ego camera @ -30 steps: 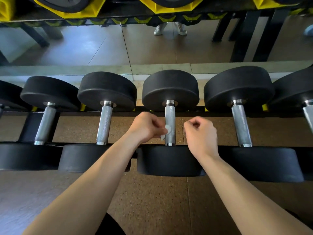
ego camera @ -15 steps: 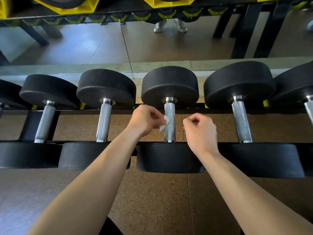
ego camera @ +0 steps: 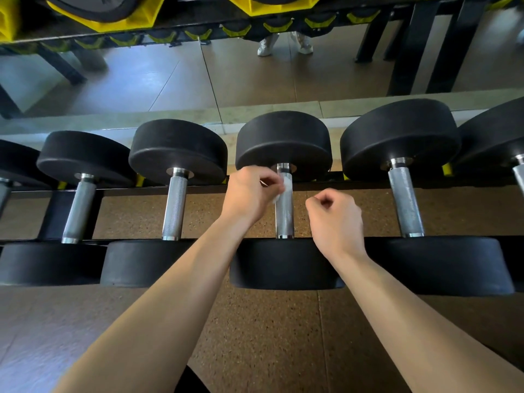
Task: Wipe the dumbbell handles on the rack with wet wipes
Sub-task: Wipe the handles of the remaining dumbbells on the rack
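Dumbbells [ego camera: 284, 199] lie side by side on rack [ego camera: 354, 185].

Black dumbbell heads [ego camera: 283, 143], knurled silver handles [ego camera: 284, 214], white wipe [ego camera: 286, 184].

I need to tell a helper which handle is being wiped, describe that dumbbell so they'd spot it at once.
Look along the rack of black dumbbells below the mirror. It is the dumbbell between the person's two forearms. Only its handle has a white wet wipe pressed against it by the left hand.
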`<state>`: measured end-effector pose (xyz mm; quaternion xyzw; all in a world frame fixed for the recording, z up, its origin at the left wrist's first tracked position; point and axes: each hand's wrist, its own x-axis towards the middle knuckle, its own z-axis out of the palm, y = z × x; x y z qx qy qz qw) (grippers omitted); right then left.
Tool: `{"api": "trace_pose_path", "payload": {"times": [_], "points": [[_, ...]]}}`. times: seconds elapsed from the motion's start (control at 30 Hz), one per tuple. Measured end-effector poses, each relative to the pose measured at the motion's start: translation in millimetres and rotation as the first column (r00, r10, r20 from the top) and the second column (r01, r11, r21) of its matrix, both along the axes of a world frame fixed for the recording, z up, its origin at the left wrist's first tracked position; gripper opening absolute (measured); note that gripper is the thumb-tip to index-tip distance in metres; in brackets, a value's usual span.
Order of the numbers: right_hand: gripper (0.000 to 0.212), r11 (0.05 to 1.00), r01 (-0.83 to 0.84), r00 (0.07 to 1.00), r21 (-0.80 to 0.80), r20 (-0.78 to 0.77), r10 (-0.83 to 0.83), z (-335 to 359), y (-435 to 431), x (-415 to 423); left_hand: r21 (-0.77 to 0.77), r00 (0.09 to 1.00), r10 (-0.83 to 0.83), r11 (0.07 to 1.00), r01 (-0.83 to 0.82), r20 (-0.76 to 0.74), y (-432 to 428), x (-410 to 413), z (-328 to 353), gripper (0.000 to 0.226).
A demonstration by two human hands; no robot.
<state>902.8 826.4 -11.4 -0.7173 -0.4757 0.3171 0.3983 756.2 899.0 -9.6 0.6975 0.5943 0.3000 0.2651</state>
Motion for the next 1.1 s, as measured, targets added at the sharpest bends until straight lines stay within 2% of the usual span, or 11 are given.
{"api": "trace_pose_path", "payload": {"times": [0.13, 0.2, 0.27, 0.4, 0.47, 0.6, 0.7, 0.8, 0.87, 1.0, 1.1], "points": [[0.011, 1.000, -0.009, 1.000, 0.006, -0.013, 0.009, 1, 0, 1, -0.088, 0.950, -0.247, 0.968, 0.234, -0.192, -8, -11, -2, 0.010], [0.011, 1.000, -0.014, 1.000, 0.004, -0.018, 0.014, 0, 0, 2, -0.054, 0.922, -0.282, 0.959, 0.278, -0.265, -2, -9, 0, 0.005], [0.010, 1.000, -0.022, 1.000, 0.006, -0.014, 0.022, 0, 0, 2, 0.055, 0.941, -0.209, 0.971, 0.232, -0.266, 7, -1, 0, 0.004], [0.010, 1.000, -0.022, 1.000, 0.003, -0.011, 0.022, -1, 0, 1, 0.220, 0.992, 0.019, 0.976, 0.009, -0.125, 11, 13, -5, 0.007], [0.010, 1.000, -0.026, 1.000, 0.001, -0.008, 0.026, -2, 0, 2, 0.174, 0.989, -0.007, 0.984, 0.032, -0.145, 4, 10, -5, 0.004], [0.011, 1.000, -0.028, 1.000, 0.006, -0.011, 0.028, -3, 1, 3, -0.077, 0.936, -0.257, 0.966, 0.245, -0.242, -8, -8, -2, 0.005], [0.011, 0.999, -0.032, 0.999, 0.005, -0.007, 0.032, -3, 2, 3, -0.003, 0.942, -0.221, 0.974, 0.228, -0.253, -6, -5, -1, 0.004], [0.010, 0.999, -0.037, 0.999, 0.008, 0.009, 0.037, -5, 2, 3, 0.043, 0.983, -0.114, 0.992, 0.121, -0.145, 3, 3, 6, 0.004], [0.010, 0.999, -0.034, 0.999, 0.008, 0.017, 0.034, -6, 3, 3, -0.027, 0.976, -0.156, 0.988, 0.154, -0.150, 4, 1, 8, 0.006], [0.011, 1.000, -0.022, 1.000, 0.011, 0.005, 0.022, -5, 4, 3, -0.236, 0.891, -0.389, 0.912, 0.335, -0.236, -14, -10, 8, 0.010], [0.011, 1.000, -0.018, 1.000, 0.016, 0.005, 0.018, -5, 4, 3, -0.242, 0.886, -0.380, 0.916, 0.321, -0.264, -15, -11, 10, 0.015]]}}
